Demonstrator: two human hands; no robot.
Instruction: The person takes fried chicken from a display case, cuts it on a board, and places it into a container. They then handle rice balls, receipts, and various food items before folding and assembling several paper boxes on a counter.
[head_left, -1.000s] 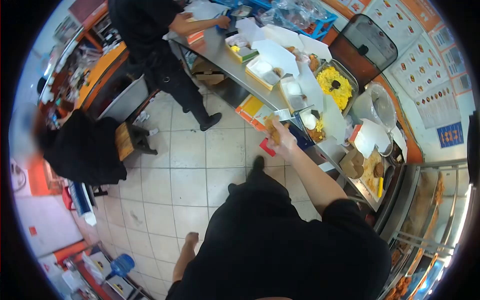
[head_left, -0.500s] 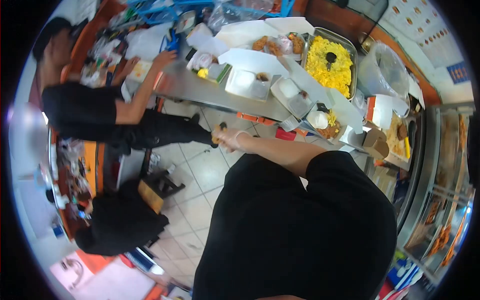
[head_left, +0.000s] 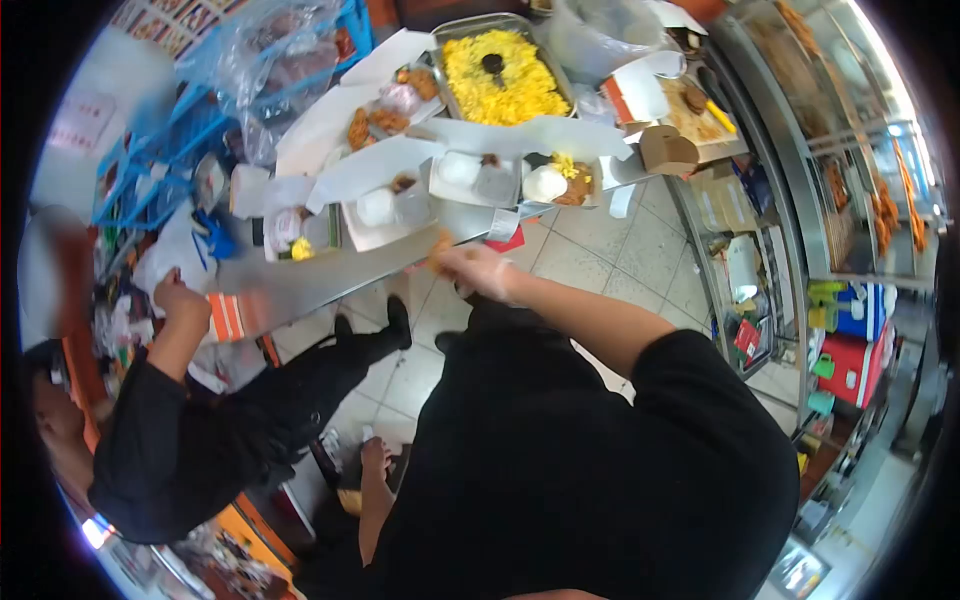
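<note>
Stretching diagonally across the upper half, a steel counter (head_left: 350, 268) has a glass-fronted display cabinet (head_left: 835, 140) with fried food near its far right end and a co-worker (head_left: 190, 450) in black at its left end. Behind the boxes on the left lie blue plastic crates (head_left: 160, 150); toward the back sits a metal tray (head_left: 567, 88) filled with yellow rice (head_left: 510, 95), a dark utensil in it. Open white food boxes line the counter's near side: one (head_left: 388, 215) holds a white rice mound beside a clear-lidded container, the next (head_left: 478, 178) looks much the same, and the third (head_left: 562, 182) has white rice, yellow bits and brown food. Another (head_left: 365, 125) behind them contains fried pieces. To their right are a small brown carton (head_left: 668, 150) and a board (head_left: 700, 128) bearing a yellow-handled tool (head_left: 721, 116). The right hand (head_left: 485, 272), in a translucent glove, reaches to the counter's front edge, its fingers closed around a golden-brown fried piece (head_left: 440, 250), below the second box. The left hand (head_left: 376, 458) hangs low beside the torso; whether its fingers are apart or together cannot be told.
</note>
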